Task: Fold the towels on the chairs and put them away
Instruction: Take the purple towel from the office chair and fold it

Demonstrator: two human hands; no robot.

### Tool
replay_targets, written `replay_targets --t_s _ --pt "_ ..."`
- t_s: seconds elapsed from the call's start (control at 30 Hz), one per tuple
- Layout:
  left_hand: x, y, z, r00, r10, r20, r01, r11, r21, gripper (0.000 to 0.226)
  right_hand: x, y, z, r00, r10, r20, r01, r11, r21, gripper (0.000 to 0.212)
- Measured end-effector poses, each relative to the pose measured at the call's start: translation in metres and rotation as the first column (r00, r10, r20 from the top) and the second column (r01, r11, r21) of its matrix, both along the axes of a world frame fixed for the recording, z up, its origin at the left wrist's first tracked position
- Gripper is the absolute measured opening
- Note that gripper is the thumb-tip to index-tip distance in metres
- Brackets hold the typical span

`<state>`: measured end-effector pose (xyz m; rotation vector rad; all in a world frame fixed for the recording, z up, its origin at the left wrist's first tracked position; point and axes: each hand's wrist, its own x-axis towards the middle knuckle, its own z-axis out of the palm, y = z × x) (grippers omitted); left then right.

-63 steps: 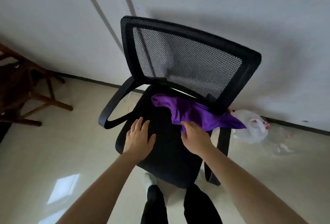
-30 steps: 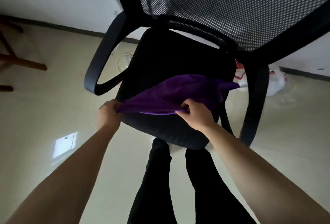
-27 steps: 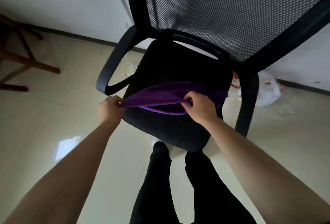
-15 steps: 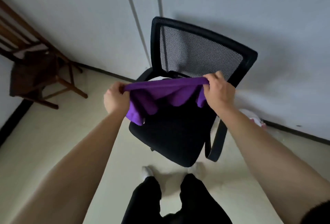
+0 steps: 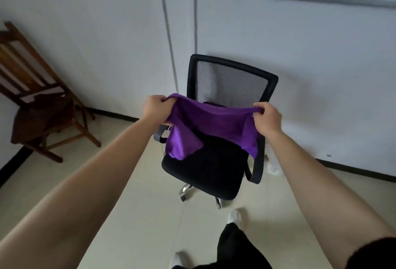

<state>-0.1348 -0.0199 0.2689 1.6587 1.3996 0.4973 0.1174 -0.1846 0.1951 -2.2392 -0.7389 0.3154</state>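
purple towel (image 5: 214,122): 1 | office chair (image 5: 214,172): 1 | wooden chair (image 5: 42,118): 1 | hands: 2, left hand (image 5: 154,108), right hand (image 5: 268,118)

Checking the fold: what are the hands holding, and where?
The purple towel, by its top edge: left hand grips one end, right hand the other.

purple towel (image 5: 214,120), held aloft, sagging

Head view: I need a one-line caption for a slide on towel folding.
Left hand and right hand pinch a purple towel stretched above a black mesh office chair.
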Motion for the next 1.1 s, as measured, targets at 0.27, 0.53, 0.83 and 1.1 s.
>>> replay_targets --t_s 0.27,0.53,0.83,1.1 --pt "-0.012 -0.037 0.038 0.875 0.198 0.442 0.056 0.865 -0.499 0.009 -0.118 -0.044 -0.017 0.917 0.185 -0.353 -0.176 0.983 0.056 0.086" --pt "-0.007 -0.043 0.026 0.936 0.189 0.297 -0.060 0.916 -0.396 0.012 -0.168 -0.063 -0.040 0.849 0.360 -0.388 -0.443 0.884 -0.149 0.027" --pt "-0.062 0.003 -0.005 0.968 0.165 0.190 -0.080 0.917 -0.390 0.060 -0.093 -0.049 0.039 0.934 0.344 -0.100 -0.345 0.938 0.002 0.005" --pt "-0.058 -0.047 -0.048 0.744 -0.404 -0.533 0.564 0.806 0.177 0.140 -0.090 -0.008 0.081 0.850 0.493 -0.187 -0.524 0.829 -0.196 0.026"
